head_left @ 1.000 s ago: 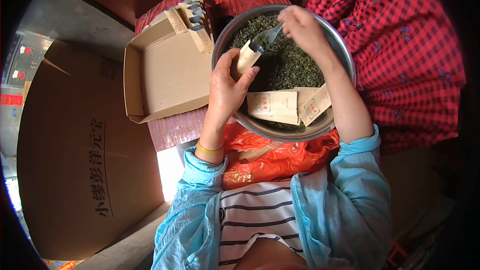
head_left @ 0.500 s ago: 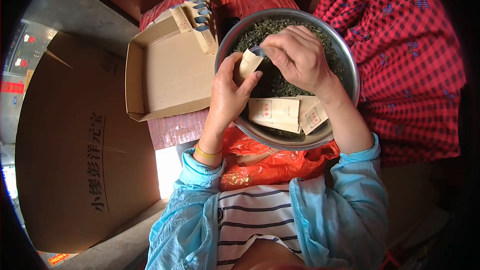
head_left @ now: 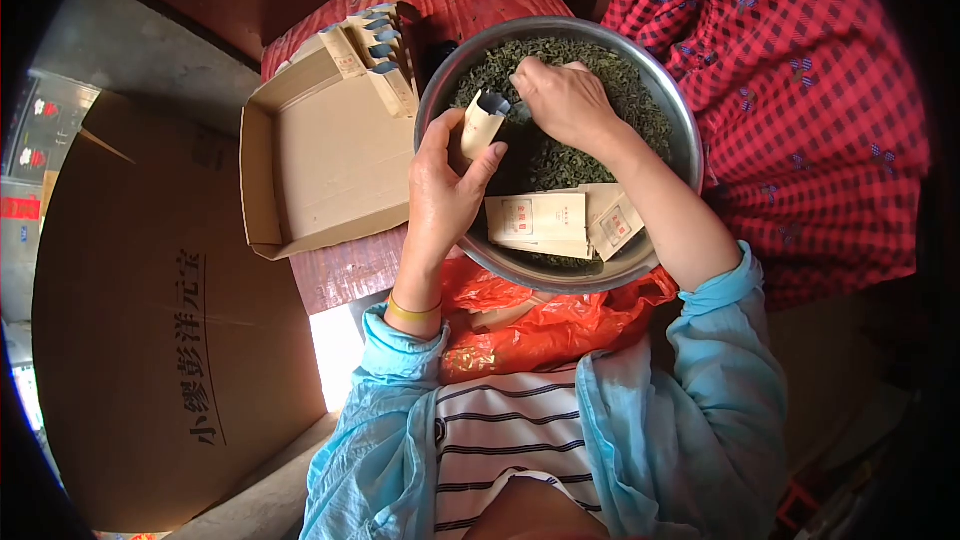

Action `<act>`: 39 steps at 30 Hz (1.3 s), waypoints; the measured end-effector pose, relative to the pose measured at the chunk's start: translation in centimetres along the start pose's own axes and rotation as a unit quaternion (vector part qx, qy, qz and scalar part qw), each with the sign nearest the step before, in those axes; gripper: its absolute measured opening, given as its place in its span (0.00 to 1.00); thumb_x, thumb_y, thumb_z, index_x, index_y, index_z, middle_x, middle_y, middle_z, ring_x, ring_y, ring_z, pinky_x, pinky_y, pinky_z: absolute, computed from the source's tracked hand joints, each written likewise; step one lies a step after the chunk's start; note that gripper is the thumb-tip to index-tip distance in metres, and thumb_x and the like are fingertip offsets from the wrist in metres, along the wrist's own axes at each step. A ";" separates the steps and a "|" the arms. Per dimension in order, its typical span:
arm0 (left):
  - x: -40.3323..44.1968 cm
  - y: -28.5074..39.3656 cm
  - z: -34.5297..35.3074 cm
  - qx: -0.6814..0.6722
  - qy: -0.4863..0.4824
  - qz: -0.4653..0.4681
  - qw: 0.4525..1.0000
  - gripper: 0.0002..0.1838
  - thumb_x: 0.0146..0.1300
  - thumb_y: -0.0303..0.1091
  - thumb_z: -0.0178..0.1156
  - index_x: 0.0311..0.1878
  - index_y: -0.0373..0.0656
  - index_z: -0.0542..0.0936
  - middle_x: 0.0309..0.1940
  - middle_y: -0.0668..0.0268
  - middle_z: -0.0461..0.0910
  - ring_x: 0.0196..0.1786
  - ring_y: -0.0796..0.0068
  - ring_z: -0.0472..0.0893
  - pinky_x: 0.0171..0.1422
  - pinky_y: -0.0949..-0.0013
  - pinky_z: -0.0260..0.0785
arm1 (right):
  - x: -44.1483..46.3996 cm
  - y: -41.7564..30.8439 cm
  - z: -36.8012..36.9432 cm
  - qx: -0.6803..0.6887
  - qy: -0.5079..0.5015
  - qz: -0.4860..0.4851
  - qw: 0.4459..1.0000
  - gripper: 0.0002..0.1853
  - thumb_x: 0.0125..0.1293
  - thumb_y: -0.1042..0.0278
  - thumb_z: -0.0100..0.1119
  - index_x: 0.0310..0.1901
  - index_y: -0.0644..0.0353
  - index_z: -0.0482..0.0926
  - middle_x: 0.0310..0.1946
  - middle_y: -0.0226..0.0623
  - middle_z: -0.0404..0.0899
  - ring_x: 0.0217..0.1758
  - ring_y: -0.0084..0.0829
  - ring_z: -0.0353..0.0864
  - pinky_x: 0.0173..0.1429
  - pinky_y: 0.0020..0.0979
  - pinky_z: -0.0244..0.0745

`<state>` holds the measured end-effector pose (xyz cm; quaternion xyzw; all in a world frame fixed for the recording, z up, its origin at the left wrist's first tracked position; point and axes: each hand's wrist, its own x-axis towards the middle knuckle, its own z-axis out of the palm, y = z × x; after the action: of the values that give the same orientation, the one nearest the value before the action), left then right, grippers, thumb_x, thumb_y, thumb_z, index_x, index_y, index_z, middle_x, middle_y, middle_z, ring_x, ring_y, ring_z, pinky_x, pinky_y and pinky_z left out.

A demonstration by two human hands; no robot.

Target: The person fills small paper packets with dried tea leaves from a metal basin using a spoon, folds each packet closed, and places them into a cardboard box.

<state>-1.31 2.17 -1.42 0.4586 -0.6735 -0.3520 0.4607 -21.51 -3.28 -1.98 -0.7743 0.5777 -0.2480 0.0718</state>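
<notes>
My left hand (head_left: 447, 172) holds a small cream paper tea packet (head_left: 484, 124) upright near the left side of a metal bowl. The packet's mouth is open and shows a dark silvery lining. To its right, my right hand (head_left: 568, 108) hangs over the loose dried tea leaves (head_left: 555, 165) in the bowl (head_left: 690, 155). Its fingers are curled closed, and whatever they hold is hidden. Flat cream packets (head_left: 545, 224) with red print lie in a stack on the leaves at the near side, with another fanned packet (head_left: 614, 228) beside them.
A shallow cardboard box (head_left: 335, 165) stands left of the bowl, with several opened packets (head_left: 385, 55) upright at its far right corner. A large printed carton (head_left: 140, 310) is farther left. Red plastic (head_left: 540, 325) lies below the bowl, and red checked cloth (head_left: 800, 120) hangs at right.
My right hand has moved from the packet's mouth up and left, over the leaves, its fingers still curled. The packet stays in my left hand. The whole view has shifted slightly.
</notes>
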 end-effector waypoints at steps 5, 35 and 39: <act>-0.2 0.6 -0.2 0.002 -0.006 -0.032 0.999 0.23 0.61 0.29 0.72 0.57 0.34 0.75 0.41 0.63 0.81 0.42 0.77 0.79 0.48 0.73 0.73 | 1.4 3.1 -0.5 0.177 0.057 0.140 0.973 0.17 0.77 0.56 0.50 0.42 0.62 0.78 0.33 0.34 0.82 0.30 0.26 0.82 0.39 0.32 0.77; 0.0 0.1 0.1 0.008 0.017 -0.008 1.000 0.26 0.60 0.31 0.74 0.58 0.33 0.74 0.38 0.61 0.81 0.38 0.78 0.78 0.42 0.73 0.74 | 0.8 0.1 0.1 0.107 0.009 0.092 0.990 0.16 0.77 0.52 0.45 0.43 0.55 0.77 0.34 0.50 0.85 0.41 0.52 0.86 0.54 0.52 0.75; -0.1 -0.1 0.0 0.005 0.015 -0.012 1.000 0.27 0.59 0.30 0.74 0.58 0.34 0.74 0.39 0.60 0.81 0.37 0.77 0.78 0.42 0.73 0.74 | 1.3 2.2 -0.5 0.176 0.104 0.092 0.975 0.16 0.78 0.55 0.50 0.43 0.59 0.79 0.24 0.31 0.80 0.27 0.25 0.82 0.36 0.30 0.77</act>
<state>-1.27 2.26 -1.50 0.4742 -0.6626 -0.3473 0.4642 -23.43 -5.07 -2.02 -0.6632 0.5977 -0.4174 0.1691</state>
